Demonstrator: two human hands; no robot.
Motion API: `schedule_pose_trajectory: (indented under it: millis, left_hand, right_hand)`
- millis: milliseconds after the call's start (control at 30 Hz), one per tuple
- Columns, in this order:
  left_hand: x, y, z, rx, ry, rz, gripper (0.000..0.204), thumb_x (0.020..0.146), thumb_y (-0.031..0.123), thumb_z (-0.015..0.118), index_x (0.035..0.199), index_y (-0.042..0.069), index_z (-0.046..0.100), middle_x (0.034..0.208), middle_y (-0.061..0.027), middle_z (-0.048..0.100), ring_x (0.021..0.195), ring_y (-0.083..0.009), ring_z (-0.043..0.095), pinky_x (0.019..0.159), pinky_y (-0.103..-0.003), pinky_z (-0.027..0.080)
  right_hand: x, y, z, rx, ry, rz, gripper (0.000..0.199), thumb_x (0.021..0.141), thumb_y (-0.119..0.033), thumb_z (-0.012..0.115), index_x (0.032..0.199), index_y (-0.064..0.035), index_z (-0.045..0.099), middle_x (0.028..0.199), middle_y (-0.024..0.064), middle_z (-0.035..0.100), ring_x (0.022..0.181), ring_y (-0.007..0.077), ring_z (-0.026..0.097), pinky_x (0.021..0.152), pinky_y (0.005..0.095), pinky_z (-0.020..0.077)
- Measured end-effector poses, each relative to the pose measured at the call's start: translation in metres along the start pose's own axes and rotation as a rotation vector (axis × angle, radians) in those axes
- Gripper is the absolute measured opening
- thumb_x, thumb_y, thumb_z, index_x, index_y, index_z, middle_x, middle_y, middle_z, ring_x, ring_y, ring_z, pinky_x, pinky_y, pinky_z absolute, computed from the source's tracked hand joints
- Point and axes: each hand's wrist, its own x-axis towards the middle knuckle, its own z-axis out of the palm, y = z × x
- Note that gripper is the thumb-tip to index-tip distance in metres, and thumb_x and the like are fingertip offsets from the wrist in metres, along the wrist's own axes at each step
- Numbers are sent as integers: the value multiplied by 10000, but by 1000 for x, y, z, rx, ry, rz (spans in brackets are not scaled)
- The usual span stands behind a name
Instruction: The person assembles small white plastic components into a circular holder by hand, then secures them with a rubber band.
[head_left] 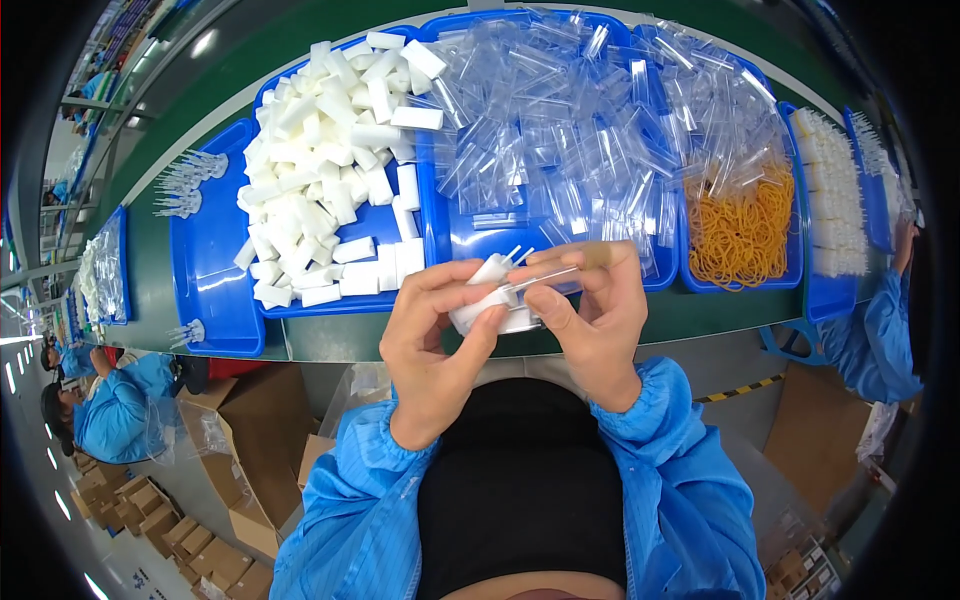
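Both hands meet at the near edge of the trays, in front of the middle one. My left hand (435, 335) is closed, fingers and thumb pinching a small white part (492, 270) with thin prongs sticking up. More white material shows beneath its fingertips; its exact shape is hidden. My right hand (605, 310) pinches a thin transparent plastic sleeve (548, 281) between thumb and fingers, its left end against the white part. Just beyond the hands are a blue tray (470, 245) heaped with transparent sleeves and another of white foam blocks (320, 170).
Orange-yellow rubber bands (740, 230) lie with transparent sleeves in a tray at right. A blue tray (215, 275) at left holds several pronged plastic parts (190, 180). Cardboard boxes (265, 430) stand below the bench at left. Co-workers in blue (125, 410) sit at both sides.
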Motion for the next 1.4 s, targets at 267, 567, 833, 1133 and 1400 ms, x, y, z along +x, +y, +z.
schedule_pose_trajectory:
  millis: [267, 567, 833, 1133, 1400]
  left_hand:
    - [-1, -1, -4, 19, -14, 31, 247, 829, -47, 729, 1071, -17, 692, 1214, -153, 577, 1085, -224, 615, 862, -301, 534]
    - [-2, 1, -2, 138, 6, 108, 275, 797, -36, 759, 1066, 13, 732, 1185, -138, 623, 1054, -230, 624, 856, -301, 514]
    - [0, 8, -8, 52, -94, 10, 284, 840, -33, 721, 1122, 0, 704, 1260, -151, 576, 1108, -233, 615, 890, -297, 519]
    - [-3, -1, 0, 2, -77, 20, 247, 877, -39, 678, 1122, -13, 674, 1279, -150, 538, 1143, -238, 599, 898, -312, 530]
    - [-2, 4, -1, 77, -94, 54, 278, 879, -30, 681, 1156, -14, 669, 1286, -153, 539, 1155, -235, 587, 946, -320, 503]
  right_hand:
    - [7, 0, -3, -318, -7, -210, 382, 852, -61, 764, 1089, -4, 470, 1048, 157, 660, 935, 186, 687, 861, 287, 514]
    - [2, -3, 8, -76, 140, -159, 360, 865, -119, 756, 1071, -1, 486, 896, 112, 697, 906, 135, 665, 837, 261, 483]
    - [11, -7, -14, -70, -84, 120, 357, 868, -114, 753, 1076, -1, 485, 943, 114, 696, 966, 159, 653, 885, 292, 474]
    - [4, -1, -6, 81, -10, 136, 342, 889, -105, 731, 1095, -8, 476, 997, 130, 717, 1000, 141, 645, 912, 294, 471]
    - [7, -15, -12, -1, -46, 159, 280, 922, -100, 687, 1125, 6, 524, 1026, 136, 699, 962, 138, 644, 852, 269, 495]
